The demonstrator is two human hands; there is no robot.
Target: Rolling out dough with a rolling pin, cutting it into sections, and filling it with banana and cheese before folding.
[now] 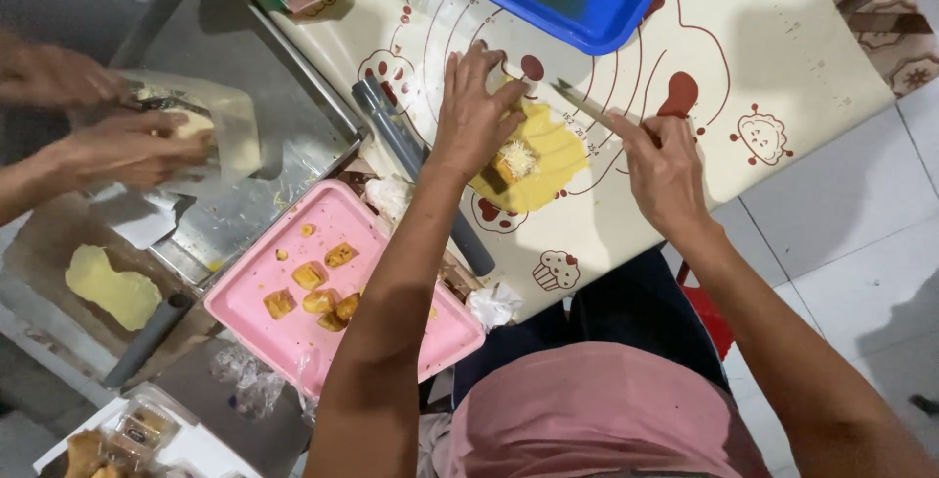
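a: why is the left hand flat on the yellow dough?
b: to steady it on the mat — its grip released, while the right hand is clenched round a knife.

A pink tray sat at lower left, holding several small golden-brown pastry pieces. Beside it lay a grey rolling pin, slanted across the mat's edge. A blue tray rested at the top. To the left stood a metal tray, where another person's hands worked at a clear plastic bag. A flat yellow dough sheet lay on a board at far left. White floor tiles showed at right.
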